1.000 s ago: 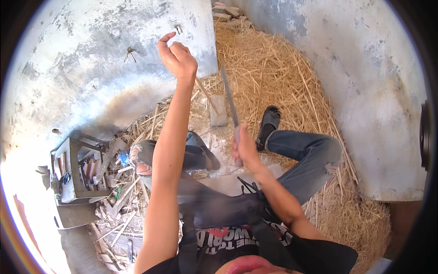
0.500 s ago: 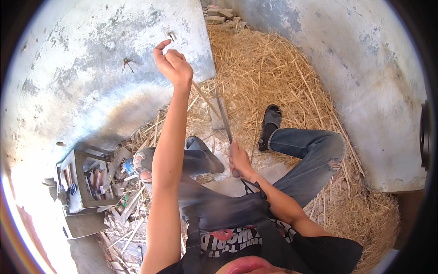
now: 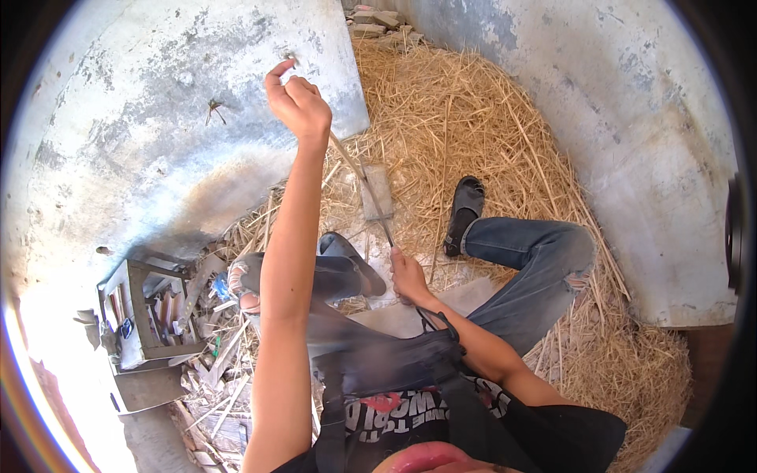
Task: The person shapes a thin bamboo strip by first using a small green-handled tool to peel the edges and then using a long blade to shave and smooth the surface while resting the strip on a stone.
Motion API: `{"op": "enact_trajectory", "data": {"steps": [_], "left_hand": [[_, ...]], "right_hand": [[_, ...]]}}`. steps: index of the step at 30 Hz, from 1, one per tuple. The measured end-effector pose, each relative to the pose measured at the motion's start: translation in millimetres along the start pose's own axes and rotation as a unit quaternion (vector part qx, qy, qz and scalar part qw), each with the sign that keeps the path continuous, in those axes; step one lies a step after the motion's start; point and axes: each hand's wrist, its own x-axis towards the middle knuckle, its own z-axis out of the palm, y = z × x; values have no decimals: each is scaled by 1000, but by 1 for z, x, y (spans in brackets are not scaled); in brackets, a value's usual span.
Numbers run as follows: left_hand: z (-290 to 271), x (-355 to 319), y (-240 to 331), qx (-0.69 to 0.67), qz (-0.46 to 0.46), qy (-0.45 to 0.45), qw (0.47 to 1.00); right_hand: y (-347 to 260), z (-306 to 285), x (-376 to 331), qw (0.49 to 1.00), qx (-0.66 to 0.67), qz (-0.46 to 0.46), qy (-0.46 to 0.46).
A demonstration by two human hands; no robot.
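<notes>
My left hand (image 3: 298, 104) is raised in front of the wall with its fingers curled. Out of its underside runs a thin pale strip (image 3: 344, 151), wood or bamboo by its look, slanting down to the right. Lower down, my right hand (image 3: 408, 276) is wrapped around the handle of a long narrow knife (image 3: 382, 217). Its dark blade slopes up to the left and overlaps the strip's lower part; I cannot tell whether they touch. Beneath them a flat grey block (image 3: 377, 191) lies on the ground between my feet.
Straw (image 3: 489, 134) covers the ground ahead and to the right. Weathered walls (image 3: 189, 87) stand left and right. At the left is a battered box-like frame (image 3: 146, 315) with debris beside it. My black shoe (image 3: 467, 209) rests on the straw. Broken bricks (image 3: 377, 22) lie at the back.
The knife's blade has swung left, so its upper part now lines up with the strip. My right hand has shifted slightly left; my left hand has hardly moved.
</notes>
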Motion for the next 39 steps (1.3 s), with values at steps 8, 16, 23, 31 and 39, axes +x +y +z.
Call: {"op": "enact_trajectory", "data": {"steps": [8,16,23,31,39], "left_hand": [[8,2,-6,7,10,-3,1000],[12,0,-4,-18,-44,-17,999],[9,2,-7,1,-6,-18,1000],[-2,3,-3,-56,-31,-8,998],[-24,16,-7,-35,-37,12,999]], "right_hand": [[-45,-6,20,932,194,-305,19],[9,-10,7,999,4,36,-20],[-1,-1,25,921,42,-375,95],[33,-3,38,975,214,52,-42],[39,6,59,910,-13,-394,126]]}}
